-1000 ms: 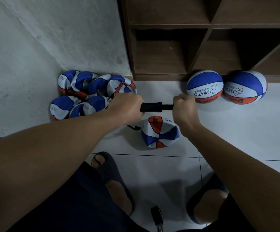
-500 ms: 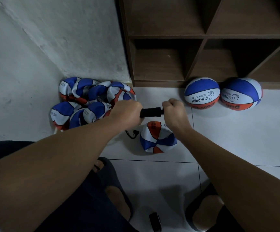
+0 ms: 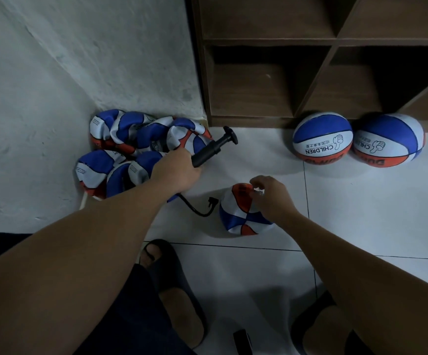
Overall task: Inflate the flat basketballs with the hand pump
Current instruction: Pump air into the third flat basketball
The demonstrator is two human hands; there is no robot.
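My left hand [image 3: 176,171] grips the barrel of the black hand pump [image 3: 214,149], whose T-handle points up and to the right. The pump's black hose [image 3: 197,210] curls on the floor; its end lies just left of a flat blue, white and orange basketball [image 3: 241,213], and whether they touch is unclear. My right hand [image 3: 271,197] rests on top of that ball, fingers curled and pinching at its upper edge. A heap of several flat basketballs [image 3: 131,149] lies in the corner behind my left hand.
Two inflated basketballs [image 3: 323,138] [image 3: 389,139] stand against the foot of a brown wooden shelf unit [image 3: 310,60]. A white wall [image 3: 54,73] closes the left side. My sandalled feet [image 3: 179,298] are on the white floor tiles, with a small black object [image 3: 242,340] between them.
My right hand let go of the pump handle and dropped onto the flat ball. My left hand swung the pump to the left, so that it tilts up to the right.
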